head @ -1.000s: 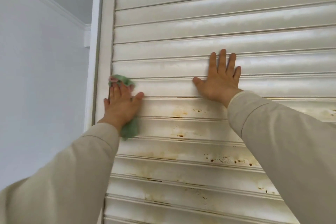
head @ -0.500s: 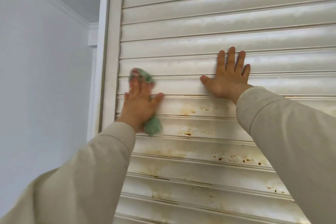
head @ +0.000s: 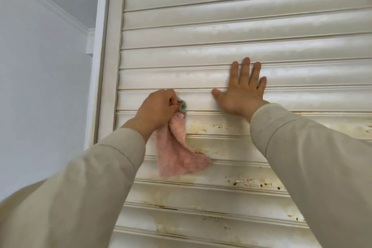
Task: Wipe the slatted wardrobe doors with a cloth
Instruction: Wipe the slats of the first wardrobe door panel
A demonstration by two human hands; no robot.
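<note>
Pink fleecy cloth with a green edge point(head: 177, 151) hangs down against the cream slatted wardrobe door point(head: 221, 32), its top bunched in the curled fingers of the left hand point(head: 157, 109), its loose end draped over slats stained with yellowish smears and brown specks point(head: 249, 183). Just to the right, the right hand point(head: 242, 90) lies flat on cleaner slats with fingers spread and straight. Beige sleeves point(head: 314, 159) cover both arms, and a pale wall point(head: 40, 76) stands left of the door frame.

Hidden and cut off
The cloth point(head: 177, 153) ran partly under the left hand point(head: 159, 109); the wardrobe door point(head: 221, 32) was cropped right and below.
</note>
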